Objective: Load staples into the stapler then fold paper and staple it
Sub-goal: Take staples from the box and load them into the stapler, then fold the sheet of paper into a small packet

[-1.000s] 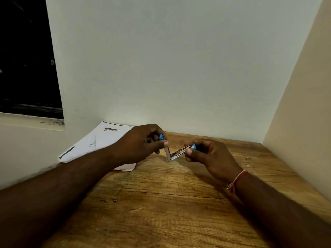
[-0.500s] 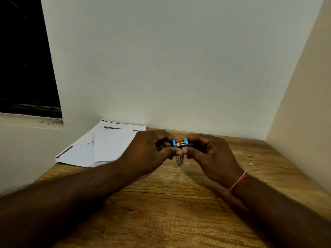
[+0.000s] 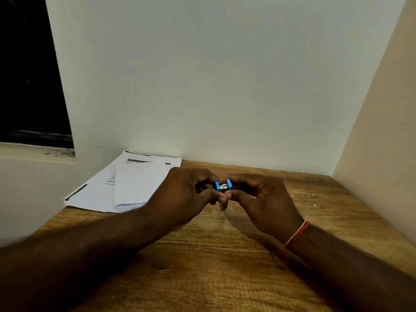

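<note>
Gripping a small blue stapler from both ends, the left hand and right hand meet just above the wooden bench, fingers curled round it, thumb tips touching. A metal part hangs below. Folded paper lies on printed sheets at the bench's far left.

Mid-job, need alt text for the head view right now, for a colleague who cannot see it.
The left hand and right hand together grip a small blue and metal stapler over a wooden table. Printed paper sheets lie untouched at the table's far left, against the wall. A red band circles the right wrist.
</note>
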`<state>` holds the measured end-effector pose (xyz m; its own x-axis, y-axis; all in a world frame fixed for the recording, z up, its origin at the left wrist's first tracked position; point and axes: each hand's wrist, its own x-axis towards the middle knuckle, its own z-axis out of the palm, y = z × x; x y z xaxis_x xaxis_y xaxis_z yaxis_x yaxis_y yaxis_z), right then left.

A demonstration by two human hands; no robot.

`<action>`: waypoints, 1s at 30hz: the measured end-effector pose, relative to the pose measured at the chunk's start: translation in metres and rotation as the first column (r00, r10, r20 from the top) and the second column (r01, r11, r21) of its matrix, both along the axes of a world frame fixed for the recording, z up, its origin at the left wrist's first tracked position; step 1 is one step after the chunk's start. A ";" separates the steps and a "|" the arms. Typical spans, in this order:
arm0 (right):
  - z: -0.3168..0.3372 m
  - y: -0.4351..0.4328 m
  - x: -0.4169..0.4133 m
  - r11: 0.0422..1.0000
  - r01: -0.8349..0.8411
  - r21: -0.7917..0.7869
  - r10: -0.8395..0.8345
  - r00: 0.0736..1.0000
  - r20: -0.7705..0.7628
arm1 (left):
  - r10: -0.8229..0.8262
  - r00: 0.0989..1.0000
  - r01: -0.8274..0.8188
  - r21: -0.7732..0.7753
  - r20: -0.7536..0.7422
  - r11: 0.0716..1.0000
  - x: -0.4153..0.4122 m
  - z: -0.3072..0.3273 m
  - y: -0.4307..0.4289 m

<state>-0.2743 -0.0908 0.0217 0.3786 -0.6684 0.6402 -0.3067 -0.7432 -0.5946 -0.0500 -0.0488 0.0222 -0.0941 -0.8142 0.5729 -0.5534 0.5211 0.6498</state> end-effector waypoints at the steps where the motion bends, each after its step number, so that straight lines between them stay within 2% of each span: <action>1: 0.001 0.000 -0.001 1.000 0.005 -0.004 -0.005 1.000 -0.003 | -0.002 1.000 0.002 0.004 -0.005 1.000 -0.001 0.001 0.001; 3: 0.003 -0.003 -0.005 1.000 0.003 0.014 -0.003 1.000 0.014 | -0.016 0.999 0.016 0.019 -0.038 1.000 -0.004 0.005 0.001; 6: 0.003 -0.006 -0.007 0.984 -0.096 0.150 0.083 0.992 0.091 | -0.032 0.985 0.045 0.075 -0.167 0.996 -0.007 0.007 -0.001; 8: 0.002 -0.006 -0.005 0.982 -0.103 0.159 0.097 0.994 0.045 | -0.064 0.977 0.089 0.119 -0.202 0.989 -0.004 0.006 -0.004; 11: -0.001 -0.008 -0.007 0.986 -0.036 0.165 0.044 0.998 -0.042 | -0.027 0.995 0.040 0.134 -0.100 0.990 0.009 0.013 -0.013; 13: -0.001 -0.013 -0.011 0.991 0.059 0.123 -0.042 0.990 -0.136 | 0.190 0.981 -0.193 0.100 0.041 0.976 0.032 0.026 -0.024; 14: -0.002 -0.017 -0.013 0.990 0.109 0.089 -0.091 0.978 -0.188 | 0.343 0.924 -0.359 0.077 0.168 0.930 0.048 0.033 -0.029; 16: -0.006 -0.026 -0.017 0.979 0.203 0.034 -0.184 0.937 -0.297 | 0.574 0.678 -0.660 0.039 0.459 0.750 0.085 0.047 -0.036; 17: -0.007 -0.029 -0.020 0.968 0.249 0.015 -0.228 0.909 -0.350 | 0.607 0.551 -0.764 0.053 0.573 0.643 0.104 0.051 -0.038; 18: -0.008 -0.032 -0.022 0.955 0.296 -0.003 -0.273 0.879 -0.390 | 0.597 0.466 -0.831 0.092 0.653 0.548 0.119 0.054 -0.038; 19: -0.008 -0.034 -0.024 0.941 0.338 -0.015 -0.313 0.853 -0.417 | 0.560 0.426 -0.866 0.140 0.710 0.481 0.131 0.055 -0.037; 21: -0.008 -0.038 -0.028 0.914 0.405 -0.033 -0.375 0.811 -0.449 | 0.465 0.455 -0.864 0.251 0.759 0.437 0.146 0.055 -0.038; 24: -0.008 -0.043 -0.032 0.885 0.459 -0.078 -0.435 0.757 -0.488 | 0.405 0.586 -0.798 0.412 0.702 0.441 0.148 0.047 -0.041; 30: -0.011 -0.047 -0.033 0.881 0.470 -0.048 -0.427 0.748 -0.508 | 0.417 0.665 -0.743 0.488 0.620 0.459 0.148 0.037 -0.046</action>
<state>-0.3074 -0.1381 0.0105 0.2690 -0.8804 0.3905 -0.8572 -0.4037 -0.3197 0.0978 -0.0949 0.0596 0.4958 -0.8623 -0.1030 -0.8074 -0.5014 0.3109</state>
